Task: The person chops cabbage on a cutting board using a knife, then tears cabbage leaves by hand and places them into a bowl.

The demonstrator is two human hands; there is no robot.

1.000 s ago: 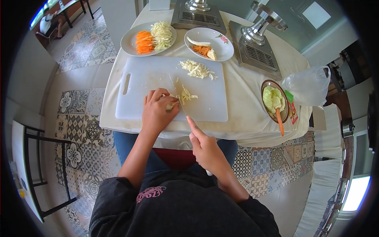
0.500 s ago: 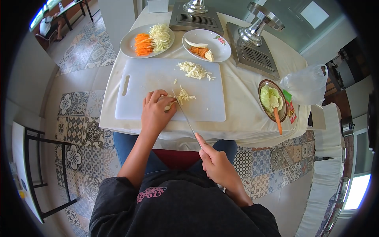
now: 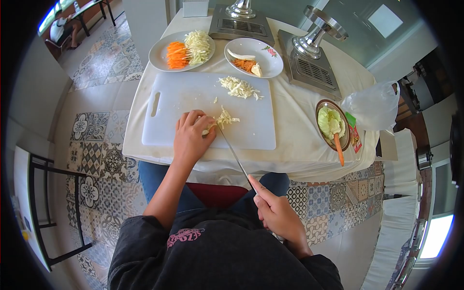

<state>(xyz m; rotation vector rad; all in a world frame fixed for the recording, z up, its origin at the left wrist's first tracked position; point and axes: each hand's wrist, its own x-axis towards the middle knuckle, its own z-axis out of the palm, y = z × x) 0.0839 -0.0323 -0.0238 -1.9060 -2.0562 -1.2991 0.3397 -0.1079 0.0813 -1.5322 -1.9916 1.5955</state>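
Observation:
My right hand (image 3: 278,212) is closed round the handle of a kitchen knife (image 3: 235,155), whose blade points up and left onto the white cutting board (image 3: 169,96). The blade tip lies beside the fingertips of my left hand (image 3: 193,133). Those fingers are curled and press a pale vegetable piece (image 3: 208,129) to the board; most of it is hidden under them. Just right of the fingers lie cut pale strips (image 3: 226,116). A larger heap of chopped pale vegetable (image 3: 239,87) sits near the board's upper right.
Behind the board, one plate (image 3: 157,55) bears carrot strips (image 3: 177,55) and pale shreds (image 3: 197,47); a flowered plate (image 3: 274,65) holds scraps. At right are a brown-rimmed bowl (image 3: 319,113) with cabbage (image 3: 331,122) and a carrot (image 3: 339,150), a plastic bag (image 3: 372,104) and metal stands (image 3: 309,63).
My right hand has drawn the knife back toward my body and slightly right, so its tip now sits lower on the board. My left hand stays nearly in place.

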